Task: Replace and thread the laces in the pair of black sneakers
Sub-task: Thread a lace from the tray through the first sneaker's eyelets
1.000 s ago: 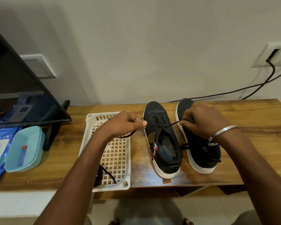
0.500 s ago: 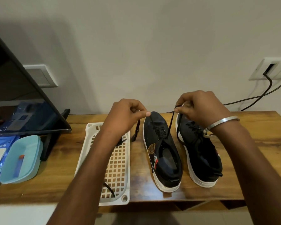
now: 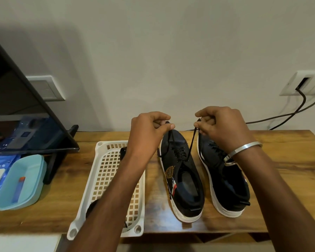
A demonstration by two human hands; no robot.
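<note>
Both hands, left hand (image 3: 149,131) and right hand (image 3: 220,126), pinch the lace (image 3: 190,148) ends of the left sneaker (image 3: 182,171), laced only at its lower eyelets; the right sneaker (image 3: 225,179) looks laced.

Right sneaker (image 3: 231,182) partly behind the right wrist; lace ends inside curled fingers (image 3: 205,122).

A plain pale wall (image 3: 153,51) rises behind a wooden bench (image 3: 280,160). A socket plate (image 3: 302,82) with black cables (image 3: 280,115) sits on the right; a dark screen (image 3: 16,106) leans at left.
</note>
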